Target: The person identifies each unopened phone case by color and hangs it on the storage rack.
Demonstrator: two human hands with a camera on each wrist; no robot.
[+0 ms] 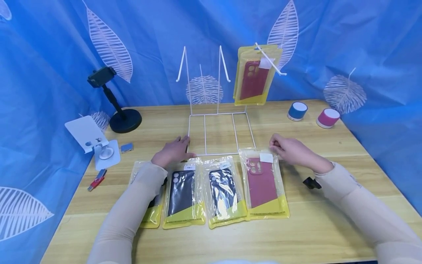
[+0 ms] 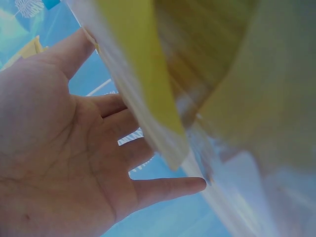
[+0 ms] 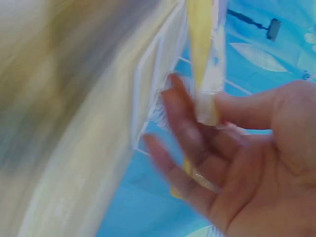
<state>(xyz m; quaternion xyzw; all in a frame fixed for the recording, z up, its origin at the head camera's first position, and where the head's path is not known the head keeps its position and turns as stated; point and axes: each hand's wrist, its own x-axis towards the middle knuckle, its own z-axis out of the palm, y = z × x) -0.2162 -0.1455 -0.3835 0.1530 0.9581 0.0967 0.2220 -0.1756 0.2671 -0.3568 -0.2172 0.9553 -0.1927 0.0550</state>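
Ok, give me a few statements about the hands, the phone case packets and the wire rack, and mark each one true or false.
1. The right hand pinches the top of the dark red phone case packet lying on the wooden table. True.
2. The left hand holds a black phone case packet in the air. False: it rests open by the base of the white wire display rack.
3. A dark red packet hangs on the rack's right hook. True.
4. All three rack hooks carry packets. False: only the right one does.
5. The two small round speakers are both blue. False: one is blue, one pink.
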